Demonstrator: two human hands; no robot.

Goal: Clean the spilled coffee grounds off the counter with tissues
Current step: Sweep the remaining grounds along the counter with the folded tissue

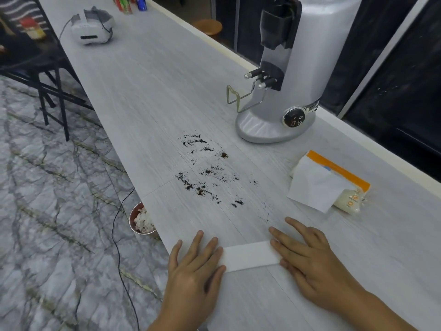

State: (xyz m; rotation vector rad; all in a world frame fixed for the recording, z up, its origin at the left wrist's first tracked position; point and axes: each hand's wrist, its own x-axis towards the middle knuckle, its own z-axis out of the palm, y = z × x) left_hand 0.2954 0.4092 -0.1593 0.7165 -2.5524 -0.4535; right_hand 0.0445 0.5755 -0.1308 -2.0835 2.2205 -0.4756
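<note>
Dark coffee grounds [207, 173] lie scattered in streaks across the middle of the pale wood-grain counter [143, 91]. A folded white tissue [250, 256] lies flat on the counter near its front edge, below the grounds. My left hand [195, 263] presses flat on the tissue's left end with straight fingers. My right hand [307, 256] lies flat on its right end, fingers spread. A tissue pack [334, 185] with an orange stripe sits to the right, one sheet sticking out of it.
A silver coffee grinder [293, 75] stands behind the grounds on the right. A white headset [91, 27] and several cans [130, 3] lie far back. Below the counter's left edge are a metal bowl [140, 220], a black cable [119, 235] and a folding chair [47, 75].
</note>
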